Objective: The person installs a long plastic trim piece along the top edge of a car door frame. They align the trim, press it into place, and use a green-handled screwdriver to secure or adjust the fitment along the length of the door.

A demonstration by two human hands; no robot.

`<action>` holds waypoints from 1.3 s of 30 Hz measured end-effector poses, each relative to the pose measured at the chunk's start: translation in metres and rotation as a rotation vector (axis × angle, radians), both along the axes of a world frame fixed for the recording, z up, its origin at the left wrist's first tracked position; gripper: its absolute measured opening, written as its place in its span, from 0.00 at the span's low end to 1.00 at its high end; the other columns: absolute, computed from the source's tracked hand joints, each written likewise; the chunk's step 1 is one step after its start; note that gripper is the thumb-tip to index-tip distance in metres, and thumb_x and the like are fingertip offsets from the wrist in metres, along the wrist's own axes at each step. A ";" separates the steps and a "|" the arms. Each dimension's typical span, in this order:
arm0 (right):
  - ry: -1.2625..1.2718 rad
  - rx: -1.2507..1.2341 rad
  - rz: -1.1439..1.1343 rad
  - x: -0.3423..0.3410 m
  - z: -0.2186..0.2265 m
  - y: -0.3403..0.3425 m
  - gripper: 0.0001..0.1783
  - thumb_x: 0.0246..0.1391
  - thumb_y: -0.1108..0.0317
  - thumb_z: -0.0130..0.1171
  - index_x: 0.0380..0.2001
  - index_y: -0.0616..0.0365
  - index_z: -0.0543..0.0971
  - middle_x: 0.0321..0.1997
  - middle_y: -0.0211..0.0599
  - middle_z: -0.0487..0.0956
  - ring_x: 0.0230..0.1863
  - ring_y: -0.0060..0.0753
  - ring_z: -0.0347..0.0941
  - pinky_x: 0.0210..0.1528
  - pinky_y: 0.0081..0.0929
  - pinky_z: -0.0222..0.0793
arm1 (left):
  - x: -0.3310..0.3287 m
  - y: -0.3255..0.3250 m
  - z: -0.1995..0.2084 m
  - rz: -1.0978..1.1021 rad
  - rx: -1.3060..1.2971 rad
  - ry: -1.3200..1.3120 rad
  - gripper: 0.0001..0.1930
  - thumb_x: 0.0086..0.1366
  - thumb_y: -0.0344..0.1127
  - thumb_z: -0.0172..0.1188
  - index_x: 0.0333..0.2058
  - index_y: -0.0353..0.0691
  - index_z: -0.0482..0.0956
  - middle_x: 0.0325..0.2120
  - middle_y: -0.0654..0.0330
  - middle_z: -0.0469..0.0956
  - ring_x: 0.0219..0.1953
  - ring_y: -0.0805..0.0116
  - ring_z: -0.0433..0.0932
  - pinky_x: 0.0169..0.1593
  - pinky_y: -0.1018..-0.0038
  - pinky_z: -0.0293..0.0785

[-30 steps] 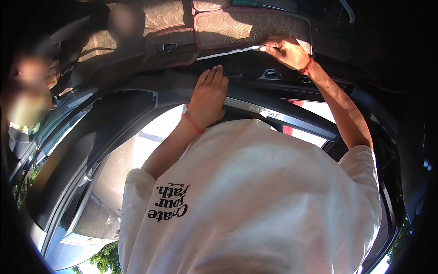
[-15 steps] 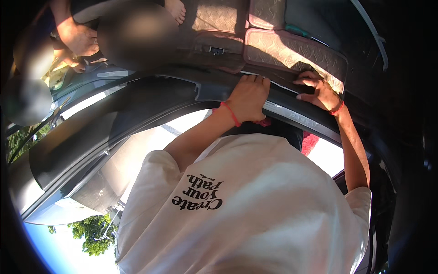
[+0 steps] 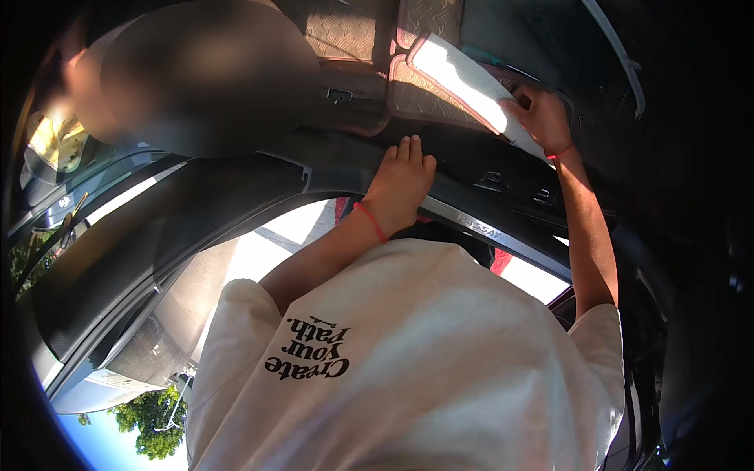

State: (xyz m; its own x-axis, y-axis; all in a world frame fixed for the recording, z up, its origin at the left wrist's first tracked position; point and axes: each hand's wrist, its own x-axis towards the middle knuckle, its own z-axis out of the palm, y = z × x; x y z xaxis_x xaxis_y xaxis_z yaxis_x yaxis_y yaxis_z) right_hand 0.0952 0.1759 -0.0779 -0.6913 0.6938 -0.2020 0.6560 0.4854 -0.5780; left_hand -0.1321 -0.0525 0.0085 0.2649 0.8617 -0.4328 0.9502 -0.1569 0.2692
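Observation:
A brown floor mat (image 3: 420, 93) with pinkish edging lies in the car's footwell, its near side folded back so the pale underside (image 3: 455, 74) faces up in the sun. My right hand (image 3: 542, 122) grips the lifted edge at the mat's right end, fingers bent over it. Farther left, my left hand (image 3: 402, 184) lies palm down on the door sill (image 3: 463, 220), fingers stretched toward the footwell, holding nothing. Dark carpet with two small black fittings (image 3: 491, 182) shows between the mat and the sill.
A blurred person occupies the upper left. The open car door (image 3: 118, 251) stretches along my left. More brown mats (image 3: 342, 35) lie beyond, with a small metal-and-black fitting (image 3: 338, 96) near them. A pale curved strip (image 3: 616, 55) runs at the upper right.
My right hand has taken hold of the mat's near edge and raised it up and away from the sill, turning its pale underside up. My left hand stays on the sill.

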 end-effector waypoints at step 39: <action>0.139 -0.085 0.342 -0.046 0.053 -0.119 0.28 0.66 0.59 0.59 0.68 0.50 0.75 0.64 0.47 0.72 0.62 0.53 0.69 0.65 0.46 0.65 | -0.005 -0.016 -0.007 0.146 0.164 -0.189 0.26 0.40 0.29 0.71 0.41 0.35 0.74 0.40 0.49 0.77 0.49 0.50 0.75 0.56 0.61 0.70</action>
State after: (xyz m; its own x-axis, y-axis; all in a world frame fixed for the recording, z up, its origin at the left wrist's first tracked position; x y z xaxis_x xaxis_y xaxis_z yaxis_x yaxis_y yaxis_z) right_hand 0.0493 0.0568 -0.0246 -0.9052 0.4025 -0.1366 0.3763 0.6092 -0.6981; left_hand -0.1367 -0.0690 0.0013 0.1952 0.9510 -0.2397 0.9015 -0.0777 0.4257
